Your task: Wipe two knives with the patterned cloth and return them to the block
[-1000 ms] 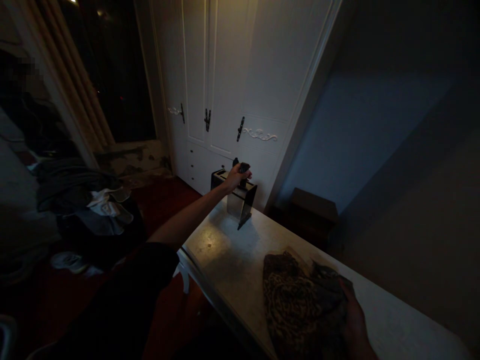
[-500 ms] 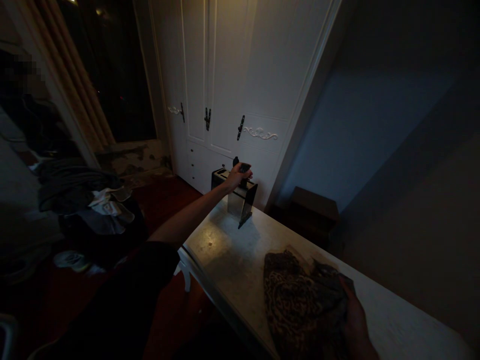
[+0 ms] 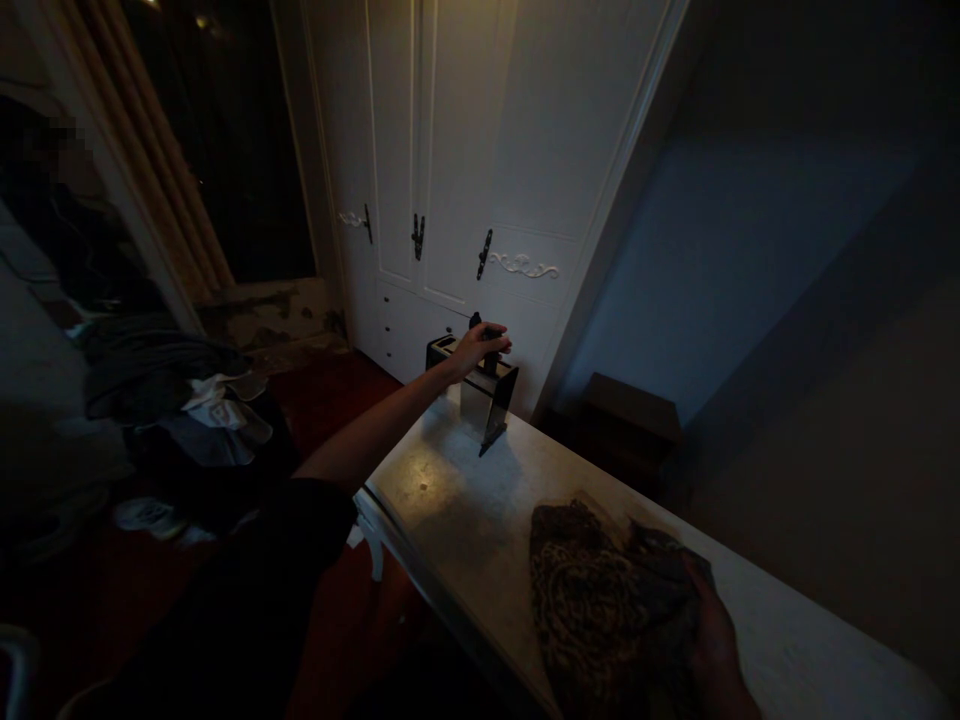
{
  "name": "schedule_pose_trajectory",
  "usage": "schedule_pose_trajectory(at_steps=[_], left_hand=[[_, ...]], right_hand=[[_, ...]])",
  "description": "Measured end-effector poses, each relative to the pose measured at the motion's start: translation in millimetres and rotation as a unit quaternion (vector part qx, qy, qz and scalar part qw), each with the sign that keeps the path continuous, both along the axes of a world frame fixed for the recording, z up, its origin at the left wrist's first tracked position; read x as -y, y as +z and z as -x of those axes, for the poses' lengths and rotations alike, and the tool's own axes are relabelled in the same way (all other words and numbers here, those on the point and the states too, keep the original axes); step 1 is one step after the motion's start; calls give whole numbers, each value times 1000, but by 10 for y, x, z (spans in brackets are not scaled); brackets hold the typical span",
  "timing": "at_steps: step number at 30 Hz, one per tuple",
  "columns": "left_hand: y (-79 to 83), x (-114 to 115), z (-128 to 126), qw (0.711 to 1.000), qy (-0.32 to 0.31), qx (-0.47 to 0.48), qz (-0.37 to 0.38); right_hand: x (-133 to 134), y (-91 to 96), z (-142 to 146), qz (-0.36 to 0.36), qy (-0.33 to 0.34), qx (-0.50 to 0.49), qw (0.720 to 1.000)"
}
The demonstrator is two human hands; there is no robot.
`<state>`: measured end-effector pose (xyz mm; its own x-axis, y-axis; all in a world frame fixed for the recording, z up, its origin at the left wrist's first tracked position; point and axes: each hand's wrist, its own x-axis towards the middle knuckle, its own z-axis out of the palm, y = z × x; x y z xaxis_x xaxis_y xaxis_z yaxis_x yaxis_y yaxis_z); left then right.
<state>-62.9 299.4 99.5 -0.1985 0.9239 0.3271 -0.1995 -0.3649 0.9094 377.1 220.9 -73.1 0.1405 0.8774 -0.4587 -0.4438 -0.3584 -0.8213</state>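
My left hand [image 3: 481,349] reaches far across the white table [image 3: 450,500] and is closed around a dark handle sticking up from a black and clear knife block [image 3: 480,395] at the table's far end. My right hand [image 3: 712,645] lies at the lower right, its fingers gripping the edge of a dark patterned cloth [image 3: 600,600] that is bunched on the table top. The room is dim and details of the handle are hard to make out.
A white wardrobe [image 3: 480,150] with dark handles stands behind the table. A pile of clothes [image 3: 172,390] lies on the red floor at the left, beside curtains and a dark window. A brown box [image 3: 630,410] sits on the floor to the right of the wardrobe.
Almost nothing differs. My left hand stays on the handle at the block and has shifted very slightly to the right. My right hand keeps hold of the cloth.
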Motion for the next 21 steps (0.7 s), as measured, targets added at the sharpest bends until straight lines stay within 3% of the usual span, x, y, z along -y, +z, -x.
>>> schedule_pose_trajectory(at_steps=[4,9,14,21], left_hand=[[3,-13,31,999,21,-19,-21],[66,-31,55,992,80,-82,-59],[273,-11,56,980,107,-119,-121],[554,177,71,923,225,-227,-213]], right_hand=[[-25,-36,-14,-62,9,18,998],[-39,-40,-10,-5,19,6,1000],[-5,3,16,-17,4,-11,1000],[6,-6,0,-29,16,-3,999]])
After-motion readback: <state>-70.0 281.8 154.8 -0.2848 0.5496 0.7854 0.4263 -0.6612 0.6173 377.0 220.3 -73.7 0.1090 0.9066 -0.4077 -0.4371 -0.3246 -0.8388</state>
